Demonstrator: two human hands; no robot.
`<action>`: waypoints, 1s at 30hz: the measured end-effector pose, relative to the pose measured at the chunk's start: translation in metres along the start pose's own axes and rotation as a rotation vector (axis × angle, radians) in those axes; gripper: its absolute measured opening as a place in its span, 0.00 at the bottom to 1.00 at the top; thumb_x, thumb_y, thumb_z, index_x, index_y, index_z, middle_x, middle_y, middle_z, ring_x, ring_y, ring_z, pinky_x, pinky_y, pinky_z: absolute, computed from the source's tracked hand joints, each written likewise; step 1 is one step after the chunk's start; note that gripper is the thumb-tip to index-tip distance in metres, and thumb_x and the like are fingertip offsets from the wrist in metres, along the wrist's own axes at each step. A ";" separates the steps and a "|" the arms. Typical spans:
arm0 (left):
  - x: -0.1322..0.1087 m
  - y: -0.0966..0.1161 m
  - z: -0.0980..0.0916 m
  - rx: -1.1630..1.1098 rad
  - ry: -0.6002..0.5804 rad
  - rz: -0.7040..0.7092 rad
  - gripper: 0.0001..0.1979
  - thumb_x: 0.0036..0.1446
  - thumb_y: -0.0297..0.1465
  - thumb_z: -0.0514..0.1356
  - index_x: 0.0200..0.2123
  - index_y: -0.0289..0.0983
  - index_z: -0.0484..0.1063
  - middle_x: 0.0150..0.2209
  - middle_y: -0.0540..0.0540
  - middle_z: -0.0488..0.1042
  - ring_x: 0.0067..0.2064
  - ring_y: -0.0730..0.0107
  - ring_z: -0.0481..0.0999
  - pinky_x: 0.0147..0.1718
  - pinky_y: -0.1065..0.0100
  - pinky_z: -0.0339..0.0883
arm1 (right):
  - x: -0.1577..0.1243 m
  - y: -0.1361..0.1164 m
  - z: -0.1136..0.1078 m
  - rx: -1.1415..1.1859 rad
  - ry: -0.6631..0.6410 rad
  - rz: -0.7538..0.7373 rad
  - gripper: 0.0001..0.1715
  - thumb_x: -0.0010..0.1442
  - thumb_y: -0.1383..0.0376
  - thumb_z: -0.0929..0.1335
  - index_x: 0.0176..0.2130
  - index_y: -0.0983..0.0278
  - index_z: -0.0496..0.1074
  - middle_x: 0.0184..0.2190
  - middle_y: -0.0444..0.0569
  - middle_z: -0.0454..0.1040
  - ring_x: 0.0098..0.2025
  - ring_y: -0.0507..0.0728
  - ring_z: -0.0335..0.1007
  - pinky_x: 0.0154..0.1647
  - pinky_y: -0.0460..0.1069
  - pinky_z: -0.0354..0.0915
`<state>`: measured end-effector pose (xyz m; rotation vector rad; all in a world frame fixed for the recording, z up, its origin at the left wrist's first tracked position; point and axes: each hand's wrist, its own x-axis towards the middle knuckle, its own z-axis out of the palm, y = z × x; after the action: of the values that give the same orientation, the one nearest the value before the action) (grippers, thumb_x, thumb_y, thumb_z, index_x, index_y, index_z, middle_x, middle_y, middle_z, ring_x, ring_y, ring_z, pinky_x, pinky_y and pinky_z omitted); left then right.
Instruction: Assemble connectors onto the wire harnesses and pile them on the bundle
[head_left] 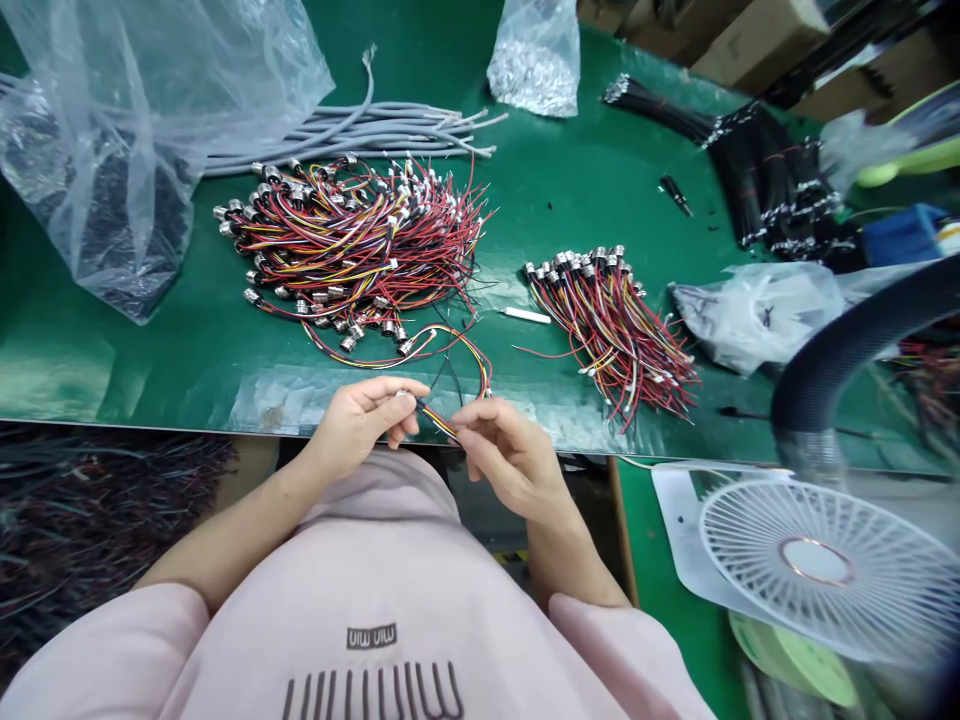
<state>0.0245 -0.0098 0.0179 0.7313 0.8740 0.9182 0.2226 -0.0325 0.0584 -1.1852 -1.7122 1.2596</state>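
Seen from above, a person in a pink top holds one wire harness at the near edge of a green table. The left hand pinches its metal connector end between thumb and fingertips; the right hand has its fingers closed on the coloured wires just beside it. Behind lies a large pile of harnesses, with a smaller bundle to the right, grey cables further back, and a white fan at lower right

Red, yellow and black wire bundles (silver-tipped) on a green mat.
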 end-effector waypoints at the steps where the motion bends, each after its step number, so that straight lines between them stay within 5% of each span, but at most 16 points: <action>1: 0.000 -0.001 0.000 0.018 -0.002 -0.001 0.17 0.52 0.40 0.67 0.40 0.35 0.79 0.23 0.50 0.75 0.22 0.79 0.70 0.21 0.77 0.64 | 0.002 -0.002 -0.001 -0.069 -0.003 -0.064 0.06 0.65 0.68 0.63 0.41 0.61 0.69 0.30 0.43 0.69 0.22 0.46 0.64 0.22 0.43 0.62; 6: 0.000 -0.004 0.000 0.082 0.008 0.005 0.16 0.51 0.41 0.67 0.39 0.34 0.80 0.23 0.49 0.76 0.22 0.78 0.70 0.21 0.76 0.65 | 0.009 -0.007 -0.004 -0.420 -0.042 -0.344 0.12 0.62 0.76 0.62 0.38 0.63 0.71 0.34 0.48 0.73 0.38 0.51 0.71 0.39 0.46 0.68; 11: 0.000 -0.004 0.000 0.101 0.020 0.007 0.16 0.51 0.40 0.67 0.38 0.34 0.80 0.22 0.49 0.77 0.21 0.78 0.70 0.21 0.76 0.66 | 0.012 -0.009 -0.003 -0.645 -0.007 -0.382 0.08 0.63 0.72 0.64 0.38 0.63 0.72 0.36 0.50 0.74 0.36 0.51 0.72 0.34 0.45 0.68; 23: 0.000 -0.003 0.001 0.159 0.036 0.035 0.18 0.49 0.42 0.68 0.37 0.34 0.80 0.24 0.46 0.80 0.23 0.73 0.75 0.25 0.72 0.72 | 0.020 -0.008 0.003 -0.660 0.024 -0.387 0.07 0.62 0.72 0.65 0.33 0.64 0.71 0.35 0.50 0.75 0.36 0.52 0.73 0.34 0.45 0.69; 30: 0.001 -0.003 0.003 0.158 0.073 0.057 0.20 0.48 0.45 0.68 0.36 0.33 0.80 0.23 0.47 0.79 0.23 0.72 0.76 0.26 0.71 0.73 | 0.023 -0.004 0.018 -0.660 0.152 -0.442 0.07 0.60 0.73 0.64 0.33 0.63 0.70 0.34 0.49 0.74 0.35 0.52 0.72 0.33 0.45 0.68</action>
<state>0.0286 -0.0111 0.0165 0.8663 1.0029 0.9381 0.1973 -0.0172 0.0568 -1.1149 -2.1894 0.3315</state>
